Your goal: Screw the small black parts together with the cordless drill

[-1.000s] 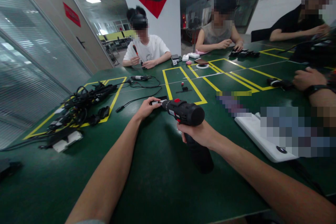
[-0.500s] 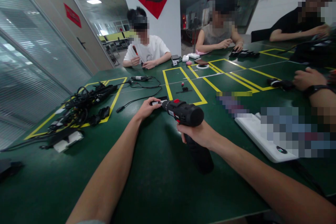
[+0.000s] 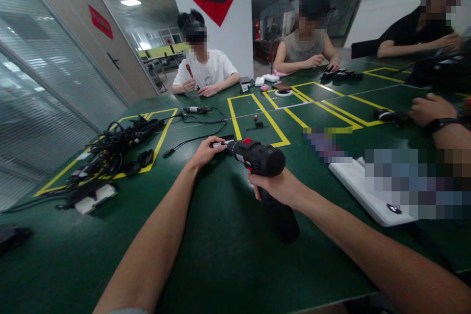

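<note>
My right hand (image 3: 276, 187) is wrapped round the grip of a black cordless drill (image 3: 262, 158) with red trim, held level above the green table (image 3: 221, 255), its nose pointing away from me. My left hand (image 3: 206, 150) is pinched on a small black part with a white end (image 3: 220, 143) that rests on the table right at the drill's tip. A small black strip (image 3: 257, 126) and a tiny red piece (image 3: 255, 117) lie farther off inside a yellow-taped rectangle.
A tangle of black cables and adapters (image 3: 114, 149) covers the left side. A white flat device (image 3: 368, 196) lies at the right. Other people sit around the table; a co-worker's hand with a watch (image 3: 430, 110) rests at the right edge.
</note>
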Motion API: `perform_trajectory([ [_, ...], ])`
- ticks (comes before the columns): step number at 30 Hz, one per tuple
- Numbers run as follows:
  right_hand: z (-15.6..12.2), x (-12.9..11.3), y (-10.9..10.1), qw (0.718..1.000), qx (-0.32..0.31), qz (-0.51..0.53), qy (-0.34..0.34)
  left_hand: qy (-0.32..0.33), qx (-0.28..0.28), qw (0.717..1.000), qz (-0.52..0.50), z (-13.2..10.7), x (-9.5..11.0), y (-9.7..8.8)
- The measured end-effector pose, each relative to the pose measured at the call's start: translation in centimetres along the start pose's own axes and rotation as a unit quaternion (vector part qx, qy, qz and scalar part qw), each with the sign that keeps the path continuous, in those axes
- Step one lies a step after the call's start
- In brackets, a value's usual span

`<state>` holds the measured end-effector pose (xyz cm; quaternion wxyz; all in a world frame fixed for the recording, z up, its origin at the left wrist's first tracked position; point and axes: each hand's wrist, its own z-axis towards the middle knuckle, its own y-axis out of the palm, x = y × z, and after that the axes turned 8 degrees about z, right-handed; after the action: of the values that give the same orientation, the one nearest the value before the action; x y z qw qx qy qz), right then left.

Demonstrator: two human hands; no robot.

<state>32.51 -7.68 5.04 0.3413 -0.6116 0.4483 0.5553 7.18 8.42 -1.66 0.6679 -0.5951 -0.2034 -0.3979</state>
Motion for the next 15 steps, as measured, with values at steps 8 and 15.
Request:
perform_trajectory([
  [8,0.16,0.27,-0.07,1.0,-0.015,0.015,-0.015,-0.008,-0.003,1.0,-0.009,0.02,-0.11,0.05],
  [15,0.19,0.43,-0.29,0.999,-0.016,0.025,-0.025,-0.003,-0.007,1.0,0.011,-0.16,0.63,-0.16],
])
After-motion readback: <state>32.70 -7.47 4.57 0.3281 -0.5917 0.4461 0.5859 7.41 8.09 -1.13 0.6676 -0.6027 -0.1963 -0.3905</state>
